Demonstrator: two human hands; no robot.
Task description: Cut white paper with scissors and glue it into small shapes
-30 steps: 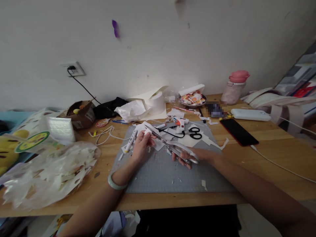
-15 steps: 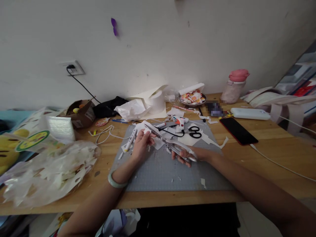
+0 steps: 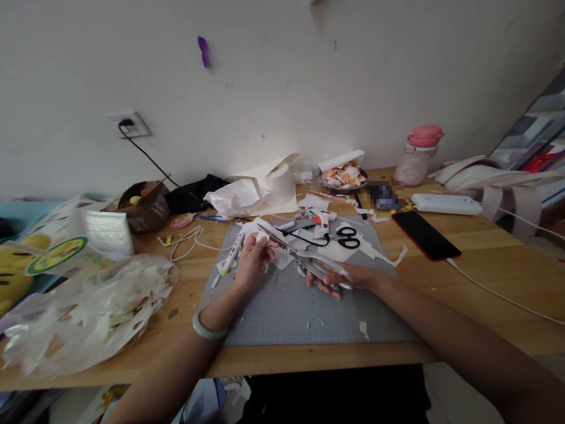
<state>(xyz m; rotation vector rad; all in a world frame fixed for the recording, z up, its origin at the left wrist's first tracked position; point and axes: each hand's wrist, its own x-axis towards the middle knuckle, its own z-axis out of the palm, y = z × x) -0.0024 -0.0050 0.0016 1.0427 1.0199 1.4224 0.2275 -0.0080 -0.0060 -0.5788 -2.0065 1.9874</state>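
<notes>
My right hand [image 3: 325, 280] is wrapped round the handles of large silver-grey scissors [image 3: 321, 259] with a spring between the grips. The blades point left and away, towards my left hand [image 3: 251, 262]. Between the pinched fingers of that hand is a small piece of white paper [image 3: 262, 236], close against the blade tips. Both hands are above a grey cutting mat [image 3: 278, 321] strewn with paper scraps. Past the scissors lie black-handled scissors [image 3: 348, 237] and a white and orange glue gun [image 3: 322, 224]. A white pen-like tool [image 3: 233, 253] lies left of my left hand.
Plastic bags with scraps [image 3: 92, 312] cover the table's left side. At the back are a cardboard box [image 3: 148, 209], a white roll [image 3: 280, 185] and a bowl of wrapped sweets [image 3: 344, 176]. A phone [image 3: 426, 234] with a cable, a white case [image 3: 448, 204] and a pink bottle [image 3: 417, 159] occupy the right.
The camera view has shifted very slightly. My hands, the paper and the scissors keep almost the same positions.
</notes>
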